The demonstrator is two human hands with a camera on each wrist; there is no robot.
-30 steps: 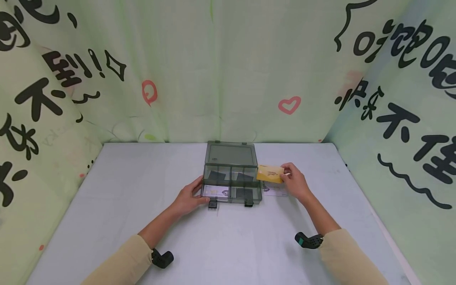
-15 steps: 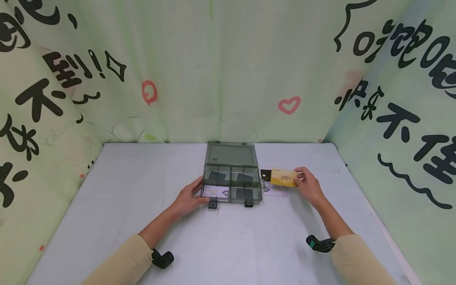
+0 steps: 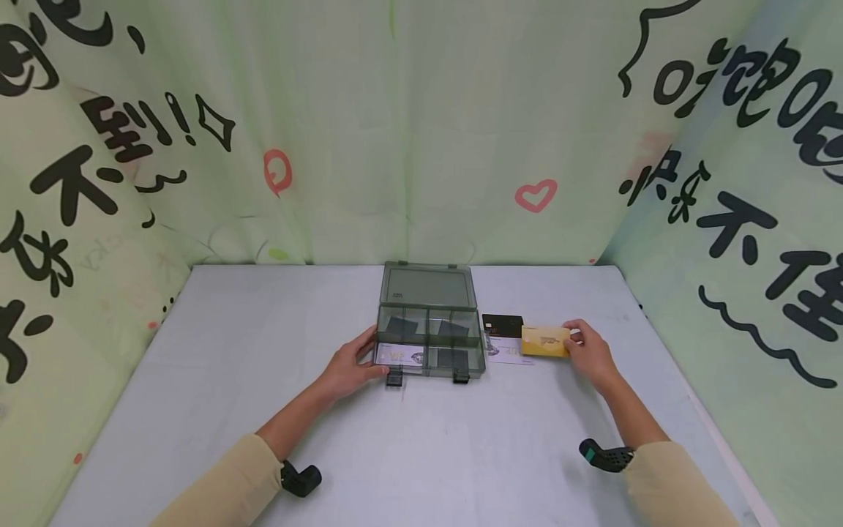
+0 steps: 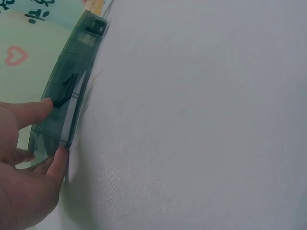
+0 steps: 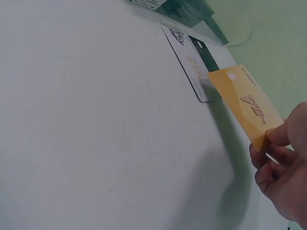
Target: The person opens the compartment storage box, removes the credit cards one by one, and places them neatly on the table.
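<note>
A translucent dark-green divided box (image 3: 428, 286) stands on the table with its lid raised at the back. My left hand (image 3: 350, 367) grips the box's left end, thumb on the front edge, as the left wrist view shows. A white VIP card (image 3: 398, 355) lies in the front left compartment; dark shapes show in the others. To the right of the box my right hand (image 3: 593, 355) pinches a yellow VIP card (image 5: 249, 103) by one end, held above the table. Beneath and beside it lie a black card (image 3: 502, 324) and a white card (image 3: 510, 350), partly overlapping.
White cloth covers the table (image 3: 276, 315). A pale green printed curtain (image 3: 402, 132) surrounds its back and sides. Two black latches, one of them a left latch (image 3: 394, 378), hang at the box's front edge. Black wrist cameras are worn on both forearms.
My right hand has carried the yellow card rightward and slightly toward me, away from the box. The black card, first hidden behind it, now shows. My left hand and the box have stayed put.
</note>
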